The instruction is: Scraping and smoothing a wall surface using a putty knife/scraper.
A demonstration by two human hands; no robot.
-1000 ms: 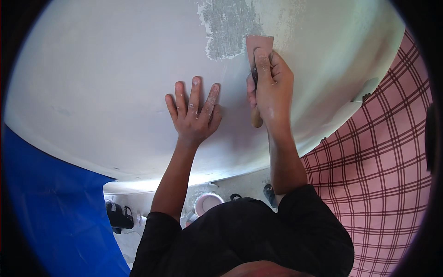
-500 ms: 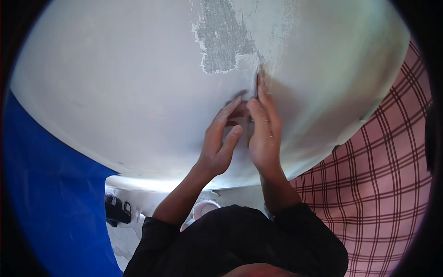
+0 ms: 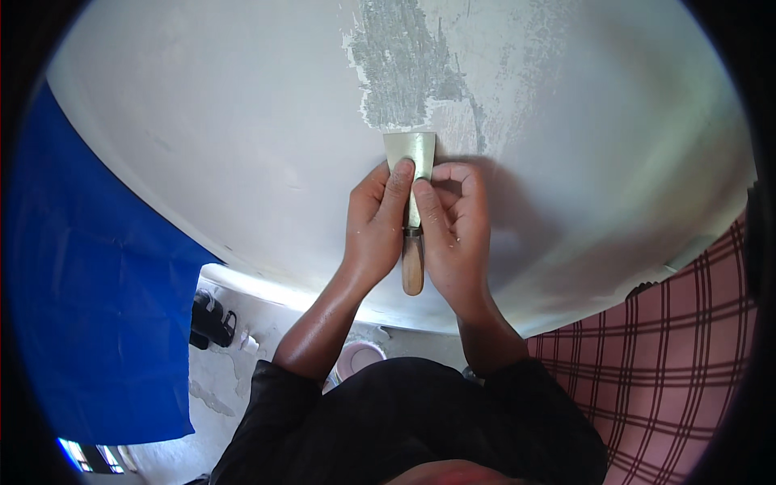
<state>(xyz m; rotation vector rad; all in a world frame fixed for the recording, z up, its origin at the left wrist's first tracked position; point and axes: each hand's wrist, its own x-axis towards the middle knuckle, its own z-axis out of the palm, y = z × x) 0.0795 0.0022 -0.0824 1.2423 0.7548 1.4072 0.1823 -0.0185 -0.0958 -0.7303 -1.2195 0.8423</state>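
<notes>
A metal scraper with a wooden handle lies flat against a white painted wall, blade up, just under a grey patch where the paint is stripped. My left hand and my right hand hold it together from either side. Both forefingers press on the blade. The wooden handle sticks out below between the palms.
A blue sheet hangs at the left. Pink checked cloth fills the lower right. On the floor below are a dark shoe-like object and a small pinkish bowl.
My left hand left its flat spot on the wall and joined the right on the scraper. The scraper has come lower, to just under the bare patch.
</notes>
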